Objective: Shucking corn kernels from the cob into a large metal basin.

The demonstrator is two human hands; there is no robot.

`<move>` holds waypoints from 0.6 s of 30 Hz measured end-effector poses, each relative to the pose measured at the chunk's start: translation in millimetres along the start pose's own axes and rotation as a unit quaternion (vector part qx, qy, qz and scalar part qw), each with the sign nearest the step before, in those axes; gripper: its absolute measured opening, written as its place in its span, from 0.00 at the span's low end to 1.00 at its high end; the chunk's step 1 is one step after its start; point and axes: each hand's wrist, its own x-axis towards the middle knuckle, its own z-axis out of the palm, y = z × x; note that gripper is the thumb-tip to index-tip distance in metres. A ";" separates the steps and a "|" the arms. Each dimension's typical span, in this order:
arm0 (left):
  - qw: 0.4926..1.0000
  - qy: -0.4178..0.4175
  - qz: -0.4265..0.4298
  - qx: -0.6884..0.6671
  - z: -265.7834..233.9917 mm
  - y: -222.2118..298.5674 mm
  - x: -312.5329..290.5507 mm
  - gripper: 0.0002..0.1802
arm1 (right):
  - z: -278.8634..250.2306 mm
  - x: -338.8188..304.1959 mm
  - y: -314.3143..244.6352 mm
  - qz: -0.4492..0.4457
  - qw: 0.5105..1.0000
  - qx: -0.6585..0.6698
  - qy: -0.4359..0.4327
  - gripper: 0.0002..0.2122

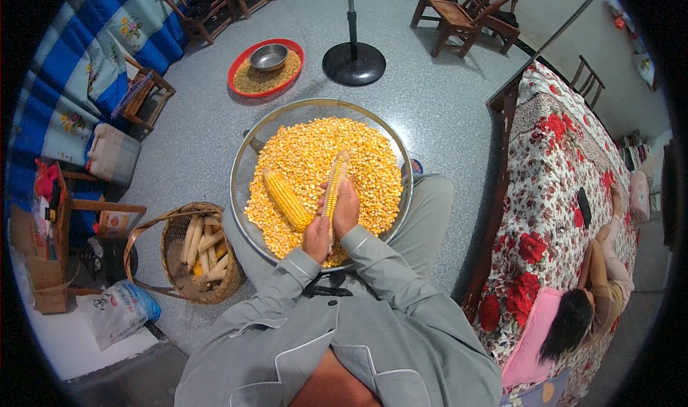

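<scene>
A partly shelled corn cob point(333, 186) stands tilted between my hands, above a wide round pan with a metal rim point(322, 102). My right hand point(348, 206) is wrapped round the cob's right side. Lower down, my left hand point(316, 240) grips it near its bottom end, fingers closed. Loose yellow kernels point(378, 181) fill the pan, which rests across my lap. Another ear of corn point(285, 199), with its rows of kernels still on, lies on the heap just left of my hands.
A woven basket point(223, 286) with bare cobs stands left of my knee. Beyond the pan are a red tray point(233, 83) holding grain and a steel bowl point(269, 57), and a black stand base point(353, 63). At right, a person point(605, 285) lies on a flowered bed point(530, 192).
</scene>
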 end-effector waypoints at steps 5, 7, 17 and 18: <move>0.999 -0.009 0.029 -0.023 -6.1 -21.4 7.7 0.29 | 2.4 -3.4 -4.5 -0.010 1.000 0.002 0.000 0.21; 0.999 -0.043 -0.033 -0.002 -10.8 -14.7 6.4 0.30 | 7.9 -7.0 -11.9 0.006 0.996 0.084 0.001 0.20; 0.993 0.030 0.111 -0.024 -3.8 -24.0 13.6 0.29 | -0.2 -16.3 16.8 -0.029 0.998 -0.056 -0.019 0.20; 0.999 0.008 0.019 -0.045 -6.6 -20.2 10.7 0.29 | -9.1 -10.7 24.5 -0.031 0.998 -0.056 -0.017 0.20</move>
